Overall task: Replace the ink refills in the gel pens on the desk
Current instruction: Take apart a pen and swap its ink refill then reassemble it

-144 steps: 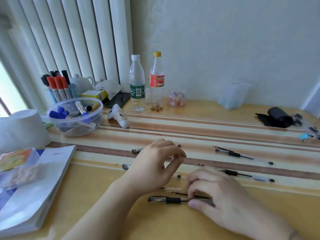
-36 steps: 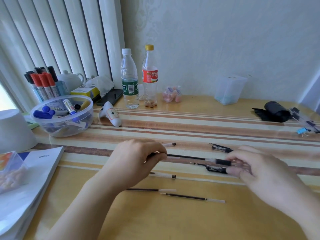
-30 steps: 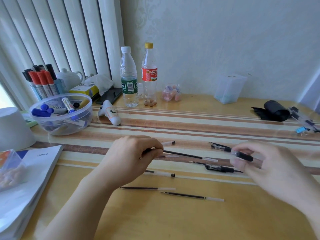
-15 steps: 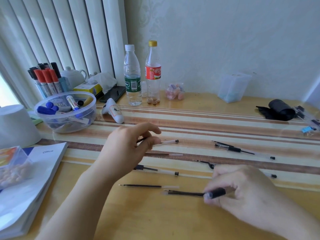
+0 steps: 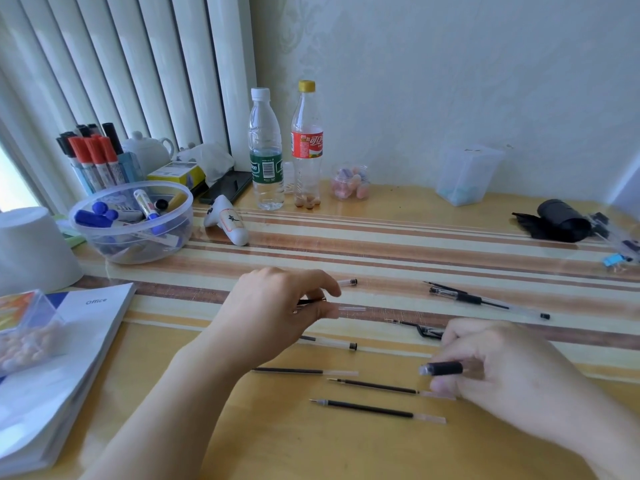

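My left hand [image 5: 273, 306] pinches a thin ink refill [image 5: 351, 309] low over the brown stripe of the desk, with its clear end sticking out to the right. My right hand [image 5: 509, 372] grips a pen barrel [image 5: 443, 368] by its black grip, the open end pointing left. Three loose refills [image 5: 377, 409] lie side by side on the near desk between my hands. Two clear barrel pieces [image 5: 332, 342] lie by my left hand. A whole gel pen [image 5: 485, 301] lies at the right, and a black clip piece [image 5: 426, 330] lies just above my right hand.
A clear bowl of markers [image 5: 131, 237], a white cup [image 5: 31, 251] and a book [image 5: 69, 358] fill the left side. Two bottles [image 5: 266, 150] stand at the back by the wall. A black pouch [image 5: 557, 221] and clips sit far right.
My hands pulled the refill and barrel apart. My right hand then brought the barrel down to the near desk, and my left hand lowered the refill to the brown stripe.
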`<state>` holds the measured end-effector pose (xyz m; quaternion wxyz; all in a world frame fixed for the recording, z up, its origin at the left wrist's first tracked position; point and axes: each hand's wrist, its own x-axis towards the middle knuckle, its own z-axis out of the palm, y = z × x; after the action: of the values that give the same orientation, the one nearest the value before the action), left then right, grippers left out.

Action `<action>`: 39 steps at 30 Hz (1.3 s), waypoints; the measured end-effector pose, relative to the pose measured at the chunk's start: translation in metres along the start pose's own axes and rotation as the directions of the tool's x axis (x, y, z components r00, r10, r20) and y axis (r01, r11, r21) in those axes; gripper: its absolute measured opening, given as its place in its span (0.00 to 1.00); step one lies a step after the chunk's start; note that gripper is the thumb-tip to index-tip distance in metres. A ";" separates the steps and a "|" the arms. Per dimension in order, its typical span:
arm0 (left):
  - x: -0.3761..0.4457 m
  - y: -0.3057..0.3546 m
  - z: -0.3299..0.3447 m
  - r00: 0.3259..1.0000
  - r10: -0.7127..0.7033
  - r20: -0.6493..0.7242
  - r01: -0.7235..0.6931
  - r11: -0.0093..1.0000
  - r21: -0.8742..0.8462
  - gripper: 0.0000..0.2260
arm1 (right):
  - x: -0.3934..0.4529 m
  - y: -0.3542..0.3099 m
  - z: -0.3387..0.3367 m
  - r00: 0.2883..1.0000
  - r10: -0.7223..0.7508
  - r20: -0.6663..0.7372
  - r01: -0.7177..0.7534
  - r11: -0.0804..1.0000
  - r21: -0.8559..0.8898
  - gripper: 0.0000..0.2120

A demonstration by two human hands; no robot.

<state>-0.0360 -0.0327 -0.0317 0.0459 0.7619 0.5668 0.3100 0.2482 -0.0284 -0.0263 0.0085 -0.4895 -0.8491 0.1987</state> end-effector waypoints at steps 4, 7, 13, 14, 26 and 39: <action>0.000 0.005 0.005 0.998 0.038 0.042 -0.037 0.999 -0.034 0.07 | 0.005 -0.014 -0.005 0.998 -0.038 -0.059 0.037 0.999 -0.019 0.10; 0.000 0.010 0.010 0.994 0.044 0.105 -0.038 0.997 -0.063 0.08 | 0.004 -0.012 -0.006 0.996 -0.052 -0.076 0.042 0.992 -0.117 0.09; -0.003 0.020 0.017 0.967 0.064 0.245 -0.016 0.981 -0.194 0.07 | 0.006 -0.014 -0.002 0.990 -0.125 -0.061 0.111 0.974 -0.198 0.07; -0.003 0.020 0.017 0.961 0.073 0.268 -0.021 0.981 -0.193 0.08 | 0.006 -0.012 -0.003 0.987 -0.139 -0.076 0.121 0.972 -0.203 0.07; -0.001 0.014 0.015 0.980 0.005 0.199 0.001 0.999 -0.034 0.05 | 0.004 0.001 -0.014 0.912 -0.062 -0.405 0.147 0.972 0.182 0.18; 0.003 0.008 0.013 0.991 -0.117 -0.059 0.108 0.984 -0.145 0.04 | 0.013 0.013 -0.006 0.834 -0.052 -0.549 0.175 0.969 0.174 0.10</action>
<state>-0.0225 -0.0295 -0.0378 0.0982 0.7127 0.5867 0.3719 0.2535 -0.0097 -0.0280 0.3125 -0.4701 -0.8129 0.1432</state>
